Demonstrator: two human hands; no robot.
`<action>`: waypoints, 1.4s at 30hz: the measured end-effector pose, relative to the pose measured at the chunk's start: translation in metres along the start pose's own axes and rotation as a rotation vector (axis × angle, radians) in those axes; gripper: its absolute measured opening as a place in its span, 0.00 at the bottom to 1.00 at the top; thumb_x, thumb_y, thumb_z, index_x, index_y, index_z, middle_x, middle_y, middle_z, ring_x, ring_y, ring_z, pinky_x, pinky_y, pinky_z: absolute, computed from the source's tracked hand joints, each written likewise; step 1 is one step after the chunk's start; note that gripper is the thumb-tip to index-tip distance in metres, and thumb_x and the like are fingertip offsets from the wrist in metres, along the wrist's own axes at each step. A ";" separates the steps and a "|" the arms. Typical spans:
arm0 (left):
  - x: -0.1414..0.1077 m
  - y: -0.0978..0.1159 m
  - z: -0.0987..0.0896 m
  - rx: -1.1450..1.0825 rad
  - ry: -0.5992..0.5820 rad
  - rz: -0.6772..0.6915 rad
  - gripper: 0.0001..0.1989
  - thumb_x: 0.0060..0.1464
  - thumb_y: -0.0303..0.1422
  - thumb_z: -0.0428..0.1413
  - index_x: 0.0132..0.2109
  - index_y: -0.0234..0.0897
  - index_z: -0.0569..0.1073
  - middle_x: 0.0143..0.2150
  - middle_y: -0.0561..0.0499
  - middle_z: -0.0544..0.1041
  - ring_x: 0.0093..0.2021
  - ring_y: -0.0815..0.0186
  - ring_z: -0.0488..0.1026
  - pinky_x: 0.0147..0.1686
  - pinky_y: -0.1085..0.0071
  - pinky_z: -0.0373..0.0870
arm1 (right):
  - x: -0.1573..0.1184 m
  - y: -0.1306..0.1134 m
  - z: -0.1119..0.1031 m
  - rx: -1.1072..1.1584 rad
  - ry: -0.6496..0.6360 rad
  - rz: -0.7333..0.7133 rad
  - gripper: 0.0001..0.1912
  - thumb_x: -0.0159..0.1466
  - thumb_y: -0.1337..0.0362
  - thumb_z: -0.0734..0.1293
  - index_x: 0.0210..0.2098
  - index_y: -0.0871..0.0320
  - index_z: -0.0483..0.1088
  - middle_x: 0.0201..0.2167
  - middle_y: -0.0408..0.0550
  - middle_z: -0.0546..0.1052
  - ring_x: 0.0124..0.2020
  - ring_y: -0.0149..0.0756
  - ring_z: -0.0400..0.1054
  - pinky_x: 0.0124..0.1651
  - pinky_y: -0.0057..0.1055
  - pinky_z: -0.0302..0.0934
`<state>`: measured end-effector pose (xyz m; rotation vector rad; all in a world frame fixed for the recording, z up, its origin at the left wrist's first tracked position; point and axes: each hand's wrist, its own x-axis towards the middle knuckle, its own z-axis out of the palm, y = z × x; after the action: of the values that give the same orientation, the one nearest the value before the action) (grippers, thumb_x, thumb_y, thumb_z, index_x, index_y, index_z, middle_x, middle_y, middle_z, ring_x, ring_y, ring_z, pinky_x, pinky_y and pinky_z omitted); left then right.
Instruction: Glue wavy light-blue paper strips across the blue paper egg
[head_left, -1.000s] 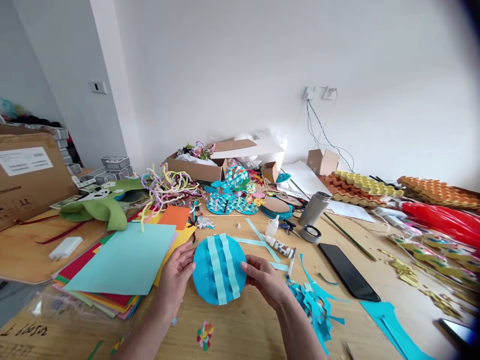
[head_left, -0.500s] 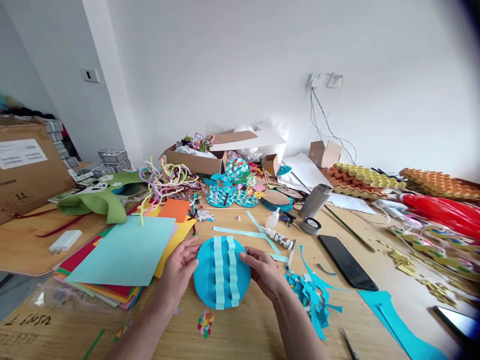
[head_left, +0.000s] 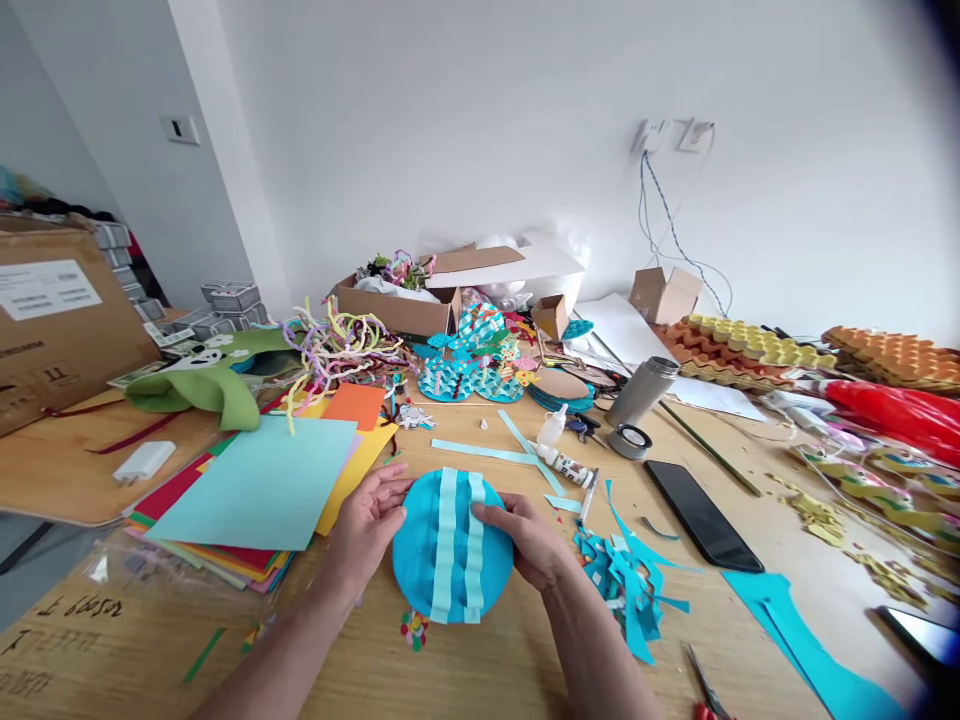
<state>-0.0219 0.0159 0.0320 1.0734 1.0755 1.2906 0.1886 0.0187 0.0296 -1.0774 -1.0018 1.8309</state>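
Note:
Between my hands is a round blue paper disc [head_left: 495, 560] with two pale blue wavy strips [head_left: 445, 550] running down it, their ends at its top and bottom edges. My left hand [head_left: 369, 525] is closed on the disc's left edge, thumb in front and fingers partly behind. On the opposite edge my right hand [head_left: 529, 535] pinches the disc, its thumb by the right strip and its other fingers mostly hidden behind. Colourful paper dots [head_left: 414, 632] lie just under the disc's lower edge. Loose pale blue strips [head_left: 484, 452] lie on the table beyond it.
Coloured paper sheets [head_left: 255, 485] are stacked at left. Right of my hands lie blue paper scraps [head_left: 626, 590], a black phone [head_left: 701, 515] and scissors [head_left: 707, 685]. Farther back stand a glue bottle [head_left: 553, 428], a grey flask [head_left: 643, 393] and finished-looking blue paper crafts [head_left: 472, 365].
The disc has come slightly closer and lower, covering part of the paper dots. My right thumb has shifted inward to the right strip. The view has tilted, showing more of the scissors.

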 end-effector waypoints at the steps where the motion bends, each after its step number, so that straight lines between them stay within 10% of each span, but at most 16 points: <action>1: 0.000 0.000 0.000 0.000 -0.008 0.004 0.27 0.40 0.32 0.61 0.51 0.32 0.68 0.45 0.40 0.80 0.47 0.54 0.76 0.49 0.60 0.70 | 0.000 0.000 0.000 0.006 0.003 0.008 0.16 0.48 0.54 0.76 0.29 0.59 0.77 0.30 0.50 0.81 0.30 0.40 0.74 0.40 0.35 0.67; 9: -0.004 -0.001 0.000 0.040 -0.073 -0.119 0.32 0.46 0.39 0.62 0.57 0.33 0.65 0.34 0.47 0.80 0.37 0.59 0.77 0.37 0.66 0.71 | 0.000 0.003 0.009 0.039 -0.036 0.046 0.16 0.47 0.56 0.77 0.31 0.60 0.78 0.30 0.50 0.81 0.30 0.39 0.75 0.40 0.34 0.67; 18: -0.007 0.004 0.001 0.211 -0.112 -0.121 0.31 0.41 0.35 0.64 0.54 0.36 0.70 0.53 0.43 0.75 0.48 0.56 0.73 0.44 0.65 0.70 | -0.001 0.005 0.018 0.010 -0.084 0.117 0.19 0.45 0.53 0.77 0.31 0.59 0.79 0.30 0.50 0.81 0.29 0.40 0.74 0.39 0.35 0.66; 34: -0.011 0.006 0.003 0.085 -0.180 -0.209 0.37 0.40 0.27 0.60 0.61 0.42 0.64 0.30 0.55 0.75 0.27 0.69 0.69 0.28 0.74 0.65 | -0.002 0.007 0.021 -0.091 -0.062 0.088 0.14 0.48 0.54 0.75 0.25 0.59 0.76 0.24 0.46 0.80 0.23 0.34 0.69 0.30 0.30 0.61; 42: -0.007 0.010 -0.001 0.063 -0.070 -0.210 0.36 0.39 0.30 0.60 0.59 0.40 0.65 0.35 0.52 0.76 0.33 0.64 0.72 0.32 0.71 0.67 | -0.011 -0.004 0.019 0.007 -0.275 0.013 0.25 0.54 0.56 0.74 0.48 0.58 0.73 0.43 0.52 0.79 0.43 0.44 0.74 0.49 0.39 0.64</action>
<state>-0.0243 0.0087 0.0416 1.0155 1.1496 1.0511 0.1760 0.0058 0.0425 -0.8439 -1.1464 2.0294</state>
